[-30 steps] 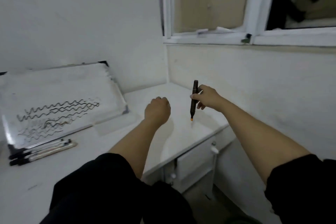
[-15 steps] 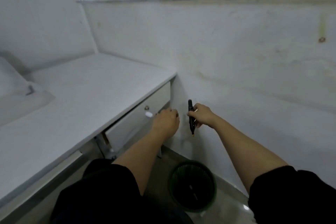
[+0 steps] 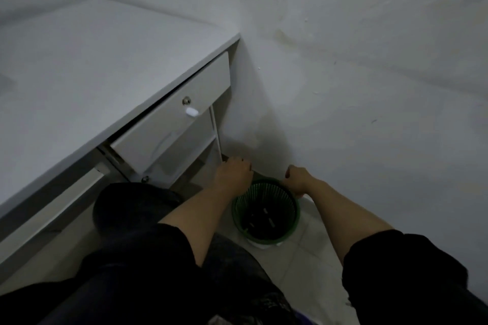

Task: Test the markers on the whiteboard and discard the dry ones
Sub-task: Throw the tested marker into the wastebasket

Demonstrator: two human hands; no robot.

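Note:
A green mesh waste bin (image 3: pixel 265 235) stands on the floor by the wall, with several discarded markers (image 3: pixel 266 216) lying in its dark bottom. My right hand (image 3: pixel 299 179) hovers over the bin's far right rim, fingers curled tight. Only a small dark end of the marker (image 3: pixel 287 173) shows by the thumb; the rest is hidden in the fist. My left hand (image 3: pixel 235 170) is a closed fist just past the bin's far left rim, with nothing visible in it. The whiteboard is out of view.
The white desk (image 3: pixel 87 68) fills the left, its drawer (image 3: pixel 169 124) slightly pulled out above an open shelf. A white wall runs close behind the bin. My dark-clothed knees lie below the desk edge on pale floor tiles (image 3: pixel 303 258).
My view swung right and down from the desk to the floor. Both hands dropped to the bin's far rim. The marker, plainly upright in my right hand before, is now almost hidden.

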